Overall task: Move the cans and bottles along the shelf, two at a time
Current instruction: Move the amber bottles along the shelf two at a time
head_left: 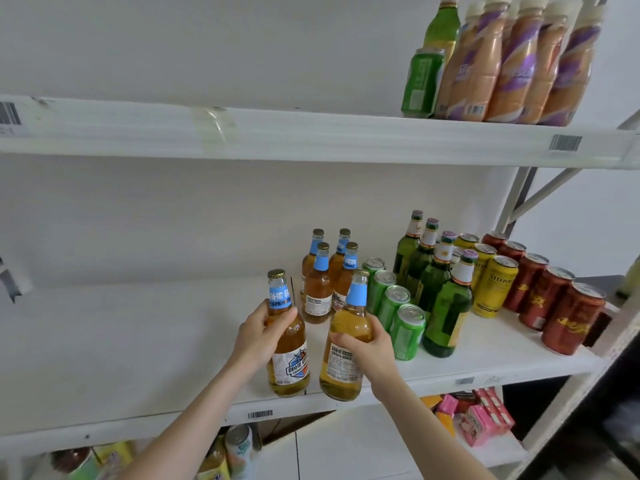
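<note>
The left hand (258,336) wraps the shoulder of a clear glass bottle of amber drink with a blue neck label and gold cap (286,337) — its grip is closed on it. The right hand (369,344) clasps a matching amber bottle, tilted slightly left (346,341), around its middle. Both bottles sit near the front edge of the white middle shelf (138,341), close together but apart. Just behind the grips stand 4 more amber bottles (325,275). Right of the right grip runs a row of 4 green cans (391,299), then green glass bottles (436,285), yellow cans (491,282) and red cans (554,303) beyond.
</note>
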### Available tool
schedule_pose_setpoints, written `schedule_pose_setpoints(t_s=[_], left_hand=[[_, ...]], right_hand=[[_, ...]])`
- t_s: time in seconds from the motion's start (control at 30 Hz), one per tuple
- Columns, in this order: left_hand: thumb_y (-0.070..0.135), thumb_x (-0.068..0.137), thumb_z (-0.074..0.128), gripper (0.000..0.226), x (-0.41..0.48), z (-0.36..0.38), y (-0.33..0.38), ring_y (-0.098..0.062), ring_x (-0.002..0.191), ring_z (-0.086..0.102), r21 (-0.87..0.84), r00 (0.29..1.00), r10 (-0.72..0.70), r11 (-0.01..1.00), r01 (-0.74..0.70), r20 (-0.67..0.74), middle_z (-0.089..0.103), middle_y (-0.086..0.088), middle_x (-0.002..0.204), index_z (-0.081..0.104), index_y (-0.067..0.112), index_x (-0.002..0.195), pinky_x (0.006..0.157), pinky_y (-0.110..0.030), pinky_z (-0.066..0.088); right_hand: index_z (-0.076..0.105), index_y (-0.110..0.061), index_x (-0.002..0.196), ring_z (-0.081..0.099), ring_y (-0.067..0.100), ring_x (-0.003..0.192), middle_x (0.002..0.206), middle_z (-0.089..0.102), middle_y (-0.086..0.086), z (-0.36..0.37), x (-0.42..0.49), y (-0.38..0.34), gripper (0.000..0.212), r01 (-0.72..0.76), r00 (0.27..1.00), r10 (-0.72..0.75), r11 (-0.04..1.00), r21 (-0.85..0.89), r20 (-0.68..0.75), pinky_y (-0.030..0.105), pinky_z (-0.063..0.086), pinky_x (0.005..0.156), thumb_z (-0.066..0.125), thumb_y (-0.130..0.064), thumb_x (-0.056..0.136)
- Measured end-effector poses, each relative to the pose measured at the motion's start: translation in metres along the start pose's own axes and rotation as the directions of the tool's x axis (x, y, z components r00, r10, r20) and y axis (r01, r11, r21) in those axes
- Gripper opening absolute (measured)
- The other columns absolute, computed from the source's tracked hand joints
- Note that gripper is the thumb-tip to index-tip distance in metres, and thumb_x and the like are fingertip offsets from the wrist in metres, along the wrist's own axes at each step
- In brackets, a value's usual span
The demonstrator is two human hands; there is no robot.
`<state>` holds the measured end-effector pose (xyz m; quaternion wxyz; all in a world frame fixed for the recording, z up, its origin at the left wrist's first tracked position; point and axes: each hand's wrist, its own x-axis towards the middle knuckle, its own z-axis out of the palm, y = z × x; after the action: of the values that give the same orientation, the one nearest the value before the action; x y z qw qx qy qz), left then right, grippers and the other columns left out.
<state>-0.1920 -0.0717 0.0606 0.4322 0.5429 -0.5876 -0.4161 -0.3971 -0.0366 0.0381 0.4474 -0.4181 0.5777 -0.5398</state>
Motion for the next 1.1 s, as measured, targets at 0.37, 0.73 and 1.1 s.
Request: schedule_pose_setpoints(t_s=[0.37, 0.73, 1.1], left_hand=[[0.045, 0.089, 0.064, 0.035, 0.037, 0.053, 0.003, -0.016, 0.110, 0.064, 0.025, 0.999, 0.034, 0.999, -0.034, 0.002, 0.068, 0.009, 0.114, 0.056, 0.035, 0.121, 0.095, -0.039, 0.053], [0.042, 0.089, 0.067, 0.034, 0.082, 0.063, -0.013, -0.010, 0.108, 0.064, 0.074, 0.997, 0.064, 0.995, -0.068, 0.048, 0.069, 0.013, 0.112, 0.057, 0.037, 0.121, 0.096, -0.038, 0.053], [0.044, 0.087, 0.067, 0.028, 0.102, 0.074, -0.023, -0.009, 0.109, 0.063, 0.057, 0.993, 0.101, 0.993, -0.104, 0.057, 0.067, 0.016, 0.114, 0.054, 0.049, 0.112, 0.094, -0.037, 0.055]], right_hand=[[0.058, -0.035, 0.111, 0.068, 0.016, 0.094, 0.101, 0.071, -0.004, -0.039, 0.055, 0.013, 0.063, -0.004, 1.000, 0.004, 1.000, -0.015, -0.010, 0.032, 0.053, 0.074, 0.089, -0.020, 0.059], [0.058, -0.037, 0.114, 0.066, 0.015, 0.097, 0.103, 0.070, -0.006, -0.024, 0.105, 0.026, 0.067, 0.016, 0.997, -0.016, 1.000, -0.002, -0.078, 0.039, 0.055, 0.085, 0.090, -0.018, 0.058], [0.052, -0.043, 0.116, 0.065, 0.007, 0.097, 0.106, 0.067, -0.014, -0.025, 0.128, 0.035, 0.076, 0.092, 0.994, -0.095, 0.994, -0.056, -0.049, 0.024, 0.051, 0.075, 0.091, -0.017, 0.056]])
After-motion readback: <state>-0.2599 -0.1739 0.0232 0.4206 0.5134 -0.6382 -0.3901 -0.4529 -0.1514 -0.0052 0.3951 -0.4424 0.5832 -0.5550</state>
